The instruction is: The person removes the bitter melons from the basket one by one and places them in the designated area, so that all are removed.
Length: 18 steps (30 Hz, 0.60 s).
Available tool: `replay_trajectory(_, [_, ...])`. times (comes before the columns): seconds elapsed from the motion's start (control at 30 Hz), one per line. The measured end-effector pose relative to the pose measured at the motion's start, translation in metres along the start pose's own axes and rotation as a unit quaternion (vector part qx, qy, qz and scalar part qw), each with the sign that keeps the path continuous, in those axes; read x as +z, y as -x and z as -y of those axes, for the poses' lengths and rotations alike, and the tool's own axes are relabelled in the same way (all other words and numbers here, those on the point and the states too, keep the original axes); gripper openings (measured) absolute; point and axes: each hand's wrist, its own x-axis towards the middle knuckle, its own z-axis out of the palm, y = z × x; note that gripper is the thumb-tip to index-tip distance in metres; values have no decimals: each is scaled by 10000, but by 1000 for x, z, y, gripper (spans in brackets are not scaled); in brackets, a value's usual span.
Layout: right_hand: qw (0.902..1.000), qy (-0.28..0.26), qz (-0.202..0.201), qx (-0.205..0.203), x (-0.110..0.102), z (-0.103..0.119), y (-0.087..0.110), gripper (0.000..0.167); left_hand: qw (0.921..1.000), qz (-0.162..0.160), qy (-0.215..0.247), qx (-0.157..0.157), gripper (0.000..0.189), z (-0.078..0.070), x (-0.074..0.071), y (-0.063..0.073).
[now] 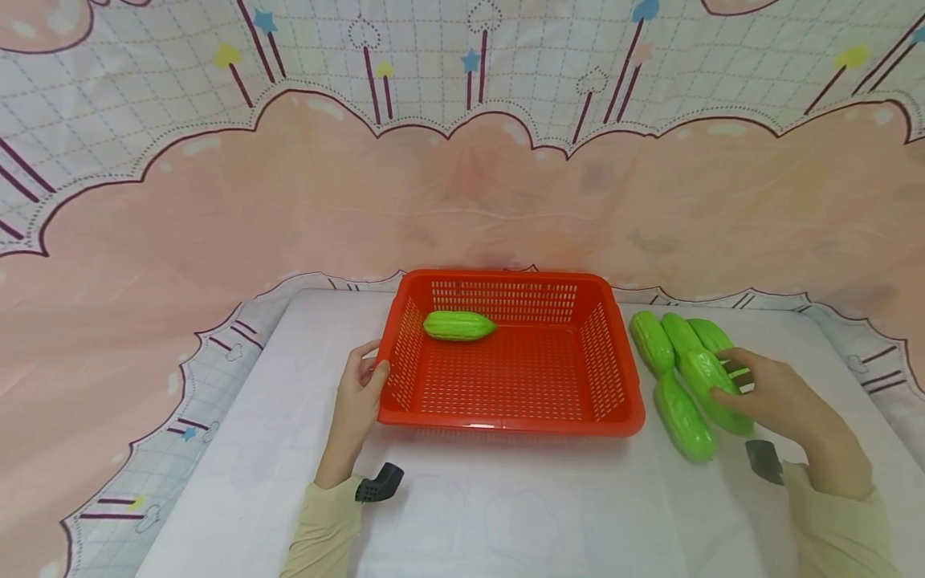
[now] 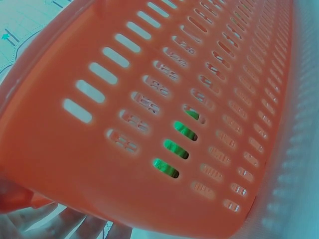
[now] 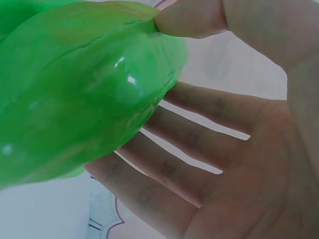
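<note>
A red plastic basket (image 1: 506,425) with slotted walls stands at the middle of the table. My left hand (image 1: 359,389) grips its left rim, thumb over the edge and fingers outside; the left wrist view shows the basket's wall (image 2: 124,174) close up. One ridged green bitter melon (image 1: 458,326) lies inside, near the back left corner. Right of the basket, my right hand (image 1: 776,397) holds a glossy bitter melon (image 3: 89,94), with its thumb (image 3: 194,17) on one side and its fingers along the other. Several more bitter melons (image 1: 682,417) lie around that one.
A white cloth (image 1: 491,514) covers the table. Behind it hangs a pink and white patterned cloth (image 1: 462,193), which also shows along the table's sides. A dark wrist-camera piece (image 1: 381,483) sits by the left wrist, and another (image 1: 764,461) by the right.
</note>
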Motion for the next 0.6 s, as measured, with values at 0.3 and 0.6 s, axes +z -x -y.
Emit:
replay_trajectory(0.3, [9997,-33,157,179,4,-9,1,66,10000,4,-7,-20,43,1,0,-1])
replay_trajectory(0.6, [9995,-57,228,212,7,-16,1,63,10000,50,-58,-55,44,1,0,-1])
